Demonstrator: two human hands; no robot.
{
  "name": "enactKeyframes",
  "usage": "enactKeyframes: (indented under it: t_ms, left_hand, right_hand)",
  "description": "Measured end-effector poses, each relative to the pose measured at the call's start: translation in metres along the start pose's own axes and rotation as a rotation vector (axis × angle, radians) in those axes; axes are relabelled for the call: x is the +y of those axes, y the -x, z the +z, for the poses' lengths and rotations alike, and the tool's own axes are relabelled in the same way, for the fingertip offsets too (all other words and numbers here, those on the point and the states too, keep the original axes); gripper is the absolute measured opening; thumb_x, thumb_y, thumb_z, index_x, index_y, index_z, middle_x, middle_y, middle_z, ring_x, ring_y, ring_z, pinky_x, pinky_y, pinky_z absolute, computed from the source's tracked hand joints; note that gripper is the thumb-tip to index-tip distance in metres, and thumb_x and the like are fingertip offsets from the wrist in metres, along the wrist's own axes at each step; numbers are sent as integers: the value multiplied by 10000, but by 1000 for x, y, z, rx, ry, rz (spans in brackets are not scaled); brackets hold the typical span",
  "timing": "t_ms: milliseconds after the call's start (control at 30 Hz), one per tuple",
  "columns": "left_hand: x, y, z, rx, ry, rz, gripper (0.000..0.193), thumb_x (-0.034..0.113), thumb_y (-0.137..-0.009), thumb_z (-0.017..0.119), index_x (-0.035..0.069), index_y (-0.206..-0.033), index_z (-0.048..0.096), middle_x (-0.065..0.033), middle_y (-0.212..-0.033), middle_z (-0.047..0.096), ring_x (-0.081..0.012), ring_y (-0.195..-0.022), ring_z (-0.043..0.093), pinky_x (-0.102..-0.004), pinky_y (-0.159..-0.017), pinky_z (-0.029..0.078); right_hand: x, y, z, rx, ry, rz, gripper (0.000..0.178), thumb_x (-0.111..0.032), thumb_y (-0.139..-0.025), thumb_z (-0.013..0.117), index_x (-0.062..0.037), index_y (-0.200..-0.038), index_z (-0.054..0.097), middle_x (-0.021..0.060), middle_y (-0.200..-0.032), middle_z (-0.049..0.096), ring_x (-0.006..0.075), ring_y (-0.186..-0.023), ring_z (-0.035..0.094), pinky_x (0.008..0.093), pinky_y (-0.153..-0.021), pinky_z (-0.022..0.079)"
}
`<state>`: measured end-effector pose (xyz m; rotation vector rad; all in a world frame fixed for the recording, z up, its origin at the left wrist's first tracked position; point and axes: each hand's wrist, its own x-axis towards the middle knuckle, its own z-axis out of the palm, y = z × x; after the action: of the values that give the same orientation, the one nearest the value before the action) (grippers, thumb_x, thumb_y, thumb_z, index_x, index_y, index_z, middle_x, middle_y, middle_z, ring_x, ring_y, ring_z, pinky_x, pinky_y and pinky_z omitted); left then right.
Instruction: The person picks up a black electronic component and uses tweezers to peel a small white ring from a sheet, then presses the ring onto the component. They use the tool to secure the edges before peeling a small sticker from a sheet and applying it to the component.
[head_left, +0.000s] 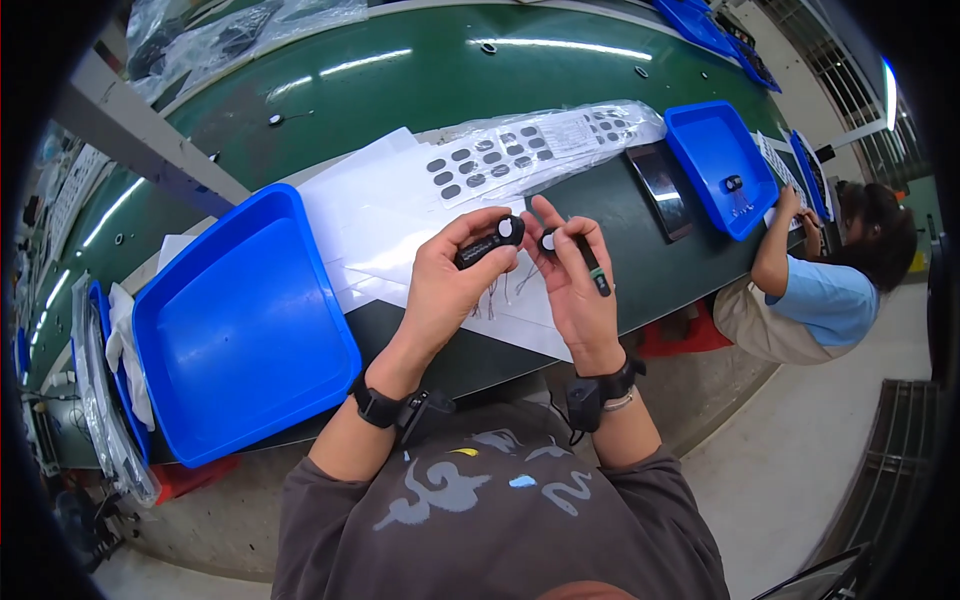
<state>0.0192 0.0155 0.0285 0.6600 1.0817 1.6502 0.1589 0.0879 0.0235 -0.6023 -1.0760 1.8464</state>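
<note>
Above the bench, in front of my chest, both hands are close together with fingers nearly meeting. My left hand (440, 275) is closed around a small black device (477, 252) with a round white-faced end pointing toward the right hand. Thin dark wires (491, 300) hang below it. In my right hand (583, 305), thumb and fingers pinch a small round black part with a white face (547, 241). A dark green pen-like tool (600, 279) also lies in that hand, pointing down. Whether the two black parts are joined by wires cannot be seen clearly.
White paper sheets (365, 215) lie under my hands, with a plastic-wrapped sheet of dark oval stickers (490, 163) beyond. A large blue tray (240, 330) stands left. To the right are a dark phone-like slab (660, 190), a blue tray (705, 150) holding small wired parts, and a seated co-worker (825, 300).
</note>
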Motion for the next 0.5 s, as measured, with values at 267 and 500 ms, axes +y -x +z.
enactKeyframes:
  t_ms: [267, 500]
  left_hand:
    - [-16, 7, 7, -19, -573, 220, 404, 38, -876, 652, 11, -1275, 593, -188, -1150, 684, -291, -1039, 683, -339, -884, 533]
    - [-17, 6, 4, 2, -550, 284, 594, 51, -883, 621, 77, -1447, 436, -250, -1263, 612, -320, -1057, 672, -348, -872, 527]
  right_hand:
    - [20, 5, 11, 25, -235, -8, 124, -10, -1012, 439, -70, -1117, 470, 231, -1418, 493, 264, -1325, 488, 389, -1113, 394]
    - [21, 8, 2, 29, -132, 34, 161, 0, -1001, 454, -66, -1147, 469, 218, -1373, 525, 256, -1292, 506, 366, -1062, 445]
